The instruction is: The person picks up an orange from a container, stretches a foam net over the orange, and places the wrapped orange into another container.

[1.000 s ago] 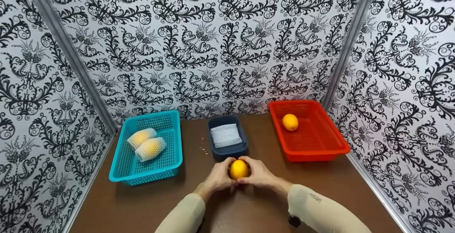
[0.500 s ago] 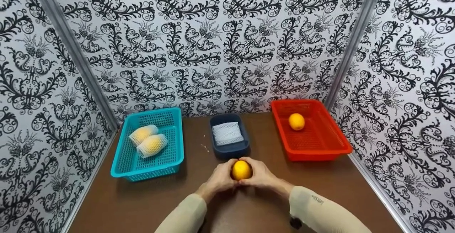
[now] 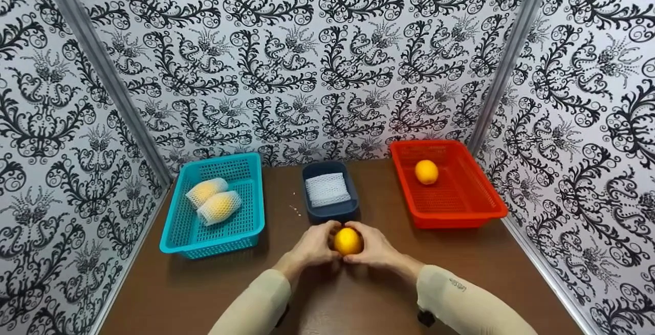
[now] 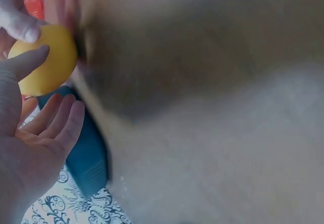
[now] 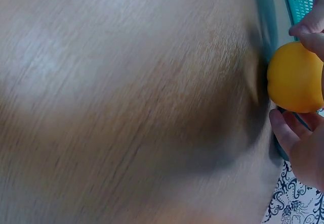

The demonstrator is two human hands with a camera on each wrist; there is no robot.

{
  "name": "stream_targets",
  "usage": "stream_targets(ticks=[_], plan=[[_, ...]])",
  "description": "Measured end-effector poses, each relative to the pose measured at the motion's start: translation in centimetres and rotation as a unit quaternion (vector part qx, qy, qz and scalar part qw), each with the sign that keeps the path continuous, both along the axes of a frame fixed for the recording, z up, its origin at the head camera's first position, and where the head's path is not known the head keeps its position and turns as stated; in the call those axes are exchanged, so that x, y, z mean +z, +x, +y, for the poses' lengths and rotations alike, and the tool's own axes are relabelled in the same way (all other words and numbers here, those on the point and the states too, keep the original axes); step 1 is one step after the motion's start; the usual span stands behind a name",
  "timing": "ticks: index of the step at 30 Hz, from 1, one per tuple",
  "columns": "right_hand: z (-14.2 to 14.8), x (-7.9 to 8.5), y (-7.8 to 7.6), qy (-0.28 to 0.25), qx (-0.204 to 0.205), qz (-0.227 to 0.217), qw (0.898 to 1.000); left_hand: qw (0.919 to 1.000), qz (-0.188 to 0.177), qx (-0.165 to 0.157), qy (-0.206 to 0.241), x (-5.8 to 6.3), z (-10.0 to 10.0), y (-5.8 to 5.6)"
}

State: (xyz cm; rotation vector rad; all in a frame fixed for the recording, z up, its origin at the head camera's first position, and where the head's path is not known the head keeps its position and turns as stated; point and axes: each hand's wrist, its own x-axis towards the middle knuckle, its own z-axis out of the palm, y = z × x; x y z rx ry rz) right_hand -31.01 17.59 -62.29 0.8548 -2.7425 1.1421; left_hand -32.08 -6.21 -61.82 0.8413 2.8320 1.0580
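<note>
An orange (image 3: 347, 241) is between my two hands over the front middle of the brown table. My left hand (image 3: 315, 245) has its thumb on one side; in the left wrist view its index finger lies at the fruit's lower edge and the other fingers (image 4: 68, 125) reach out past it. From the other side my right hand (image 3: 376, 248) holds the orange with thumb and fingers (image 5: 286, 135). Just behind the hands stands a dark blue box (image 3: 333, 213) with white foam net sleeves (image 3: 327, 190) inside. How the fruit's underside is supported is hidden in the head view.
At the left, a teal basket (image 3: 257, 186) holds two fruits (image 3: 219, 207) in white foam nets. A red basket (image 3: 453, 216) at the right holds one bare orange (image 3: 426, 172). Small white bits (image 3: 295, 209) lie on the table (image 3: 353, 304). Patterned walls (image 3: 327, 69) enclose the back and sides.
The left hand has shifted slightly left, and its fingers have spread a little from the orange. The right hand stays at the fruit. The head view has tilted slightly.
</note>
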Motion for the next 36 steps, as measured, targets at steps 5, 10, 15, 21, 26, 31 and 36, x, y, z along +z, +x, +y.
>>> stream_targets(ticks=[5,10,15,21,26,31,36], plan=[[0.4,-0.1,-0.4,0.009,-0.004,0.005,1.0,0.9996,0.0,0.0,-0.028,2.9,0.6,0.1],[0.8,0.0,-0.8,0.009,-0.006,0.015,1.0,0.9994,0.01,0.011,-0.032,4.5,0.5,-1.3],[1.2,0.1,-0.9,0.014,-0.01,0.021,1.0,0.9974,0.019,0.054,-0.044,6.0,0.5,-2.9],[1.1,0.2,-0.7,0.02,-0.015,0.018,1.0,0.99,0.056,0.105,-0.076,6.9,0.6,-5.0],[0.7,0.1,-0.4,0.021,-0.012,0.019,1.0,0.9801,0.074,0.143,-0.116,6.7,0.5,-6.8],[0.2,-0.1,-0.1,0.015,-0.006,0.01,1.0,0.972,0.07,0.167,-0.15,6.2,0.4,-8.3],[0.0,-0.1,0.1,0.014,-0.007,0.004,1.0,0.966,0.08,0.174,-0.173,5.7,0.5,-9.4]])
